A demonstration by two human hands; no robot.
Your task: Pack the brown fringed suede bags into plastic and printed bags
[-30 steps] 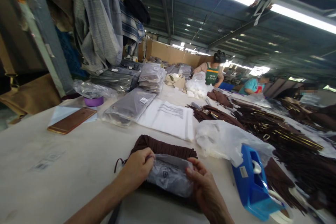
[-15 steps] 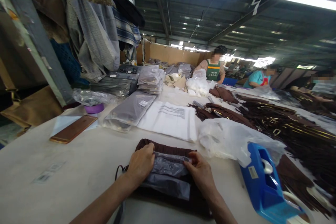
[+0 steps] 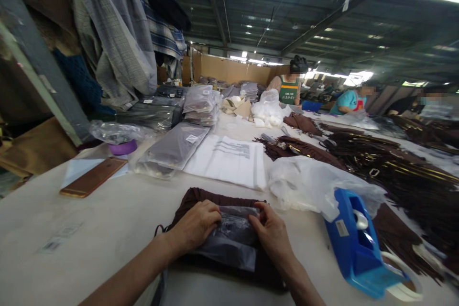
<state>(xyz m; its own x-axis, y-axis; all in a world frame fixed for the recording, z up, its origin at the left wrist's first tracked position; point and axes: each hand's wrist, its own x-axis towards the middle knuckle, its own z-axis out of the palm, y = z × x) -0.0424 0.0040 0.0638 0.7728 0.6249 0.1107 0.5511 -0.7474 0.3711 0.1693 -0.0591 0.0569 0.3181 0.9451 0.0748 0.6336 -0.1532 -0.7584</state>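
A dark brown fabric bag (image 3: pixel 201 195) lies flat on the table in front of me, a dark cord at its left side. On top of it is a clear plastic sleeve (image 3: pixel 234 251), creased and shiny. My left hand (image 3: pixel 201 222) presses on the sleeve's left part, fingers curled together over its edge. My right hand (image 3: pixel 270 229) pinches the sleeve's upper right corner between thumb and forefinger. Part of the bag is hidden under the plastic and my hands.
A blue tape dispenser (image 3: pixel 353 244) stands at the right, beside a crumpled translucent bag (image 3: pixel 315 184). Behind lie white printed bags (image 3: pixel 229 160) and grey packed pieces (image 3: pixel 175 146). A phone (image 3: pixel 93 177) rests at left. Brown fringed goods (image 3: pixel 394 167) cover the right; a co-worker (image 3: pixel 289 88) stands beyond.
My left hand has slid slightly right across the plastic sleeve, and its fingers are bunched closer to my right hand. The camera view has shifted a little.
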